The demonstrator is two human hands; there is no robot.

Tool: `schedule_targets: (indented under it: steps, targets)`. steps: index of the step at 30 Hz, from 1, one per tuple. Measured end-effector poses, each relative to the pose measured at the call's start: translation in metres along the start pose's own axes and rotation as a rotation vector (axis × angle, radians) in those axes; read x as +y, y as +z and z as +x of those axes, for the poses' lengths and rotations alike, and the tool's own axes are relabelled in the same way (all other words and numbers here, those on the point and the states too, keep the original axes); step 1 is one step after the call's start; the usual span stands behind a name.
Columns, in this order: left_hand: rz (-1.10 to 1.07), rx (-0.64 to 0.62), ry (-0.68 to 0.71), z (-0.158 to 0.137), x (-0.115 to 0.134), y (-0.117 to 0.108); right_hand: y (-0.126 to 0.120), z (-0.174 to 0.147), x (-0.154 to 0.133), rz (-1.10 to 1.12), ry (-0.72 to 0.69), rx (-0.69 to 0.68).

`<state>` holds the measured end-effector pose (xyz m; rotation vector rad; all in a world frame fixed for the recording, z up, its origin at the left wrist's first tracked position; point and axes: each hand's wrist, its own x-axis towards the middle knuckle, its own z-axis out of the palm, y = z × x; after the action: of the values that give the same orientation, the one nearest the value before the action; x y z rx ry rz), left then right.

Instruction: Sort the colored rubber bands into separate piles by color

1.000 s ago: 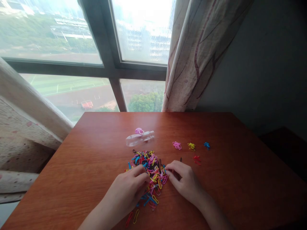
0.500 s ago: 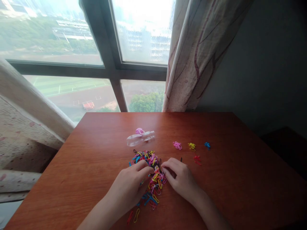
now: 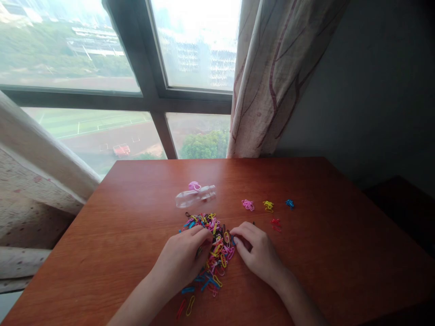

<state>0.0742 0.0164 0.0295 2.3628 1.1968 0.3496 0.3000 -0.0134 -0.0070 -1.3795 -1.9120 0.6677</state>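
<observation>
A heap of small coloured rubber bands (image 3: pixel 214 246) lies on the red-brown wooden table (image 3: pixel 136 235) in front of me. My left hand (image 3: pixel 181 260) rests on the heap's left side, its fingertips curled into the bands. My right hand (image 3: pixel 256 251) touches the heap's right edge with fingers bent down. Whether either hand pinches a band is hidden by the fingers. To the right lie small separate groups: pink bands (image 3: pixel 248 204), yellow bands (image 3: pixel 268 206), blue bands (image 3: pixel 289 203) and red bands (image 3: pixel 276 223).
A clear plastic bottle (image 3: pixel 195 197) lies on its side behind the heap, with a pink cap (image 3: pixel 195 185) beside it. A window (image 3: pixel 102 68) and curtains (image 3: pixel 272 77) stand beyond the table's far edge. A dark wall is at the right.
Both hands have crept forward into the heap, and their fingertips have come closer together over the bands. The view has shifted slightly.
</observation>
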Motion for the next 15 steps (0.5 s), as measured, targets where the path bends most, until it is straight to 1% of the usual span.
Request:
schedule_targets:
  steps: [4, 7, 15]
  targets:
    - [-0.147, 0.079, -0.015, -0.002, 0.0, -0.008, -0.001, 0.003, 0.004, -0.017, 0.013, 0.049]
    - [-0.251, 0.124, -0.021, -0.002, -0.002, -0.013, -0.001, 0.006, 0.007, -0.057, 0.015, 0.059]
    - [-0.394, 0.199, -0.125, 0.0, -0.005, -0.017, -0.008, 0.007, 0.005, -0.058, 0.051, -0.031]
